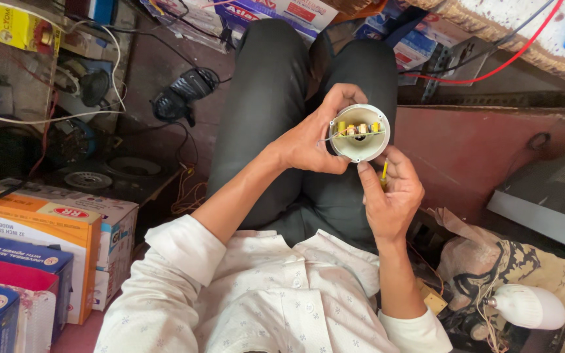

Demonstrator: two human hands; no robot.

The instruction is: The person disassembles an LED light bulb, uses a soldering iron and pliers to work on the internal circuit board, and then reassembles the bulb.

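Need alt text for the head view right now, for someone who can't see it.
Seen from above, the left hand holds an open white bulb housing with its circuit board showing, while the right hand touches its lower rim and grips a thin yellow tool. Cardboard boxes sit at the left.

We count two hands (315, 140), one open bulb housing (359, 133) and one white bulb dome (527, 306). We also count one black multimeter (184, 95).

orange box (31, 219) left, blue cartons (8, 268) below
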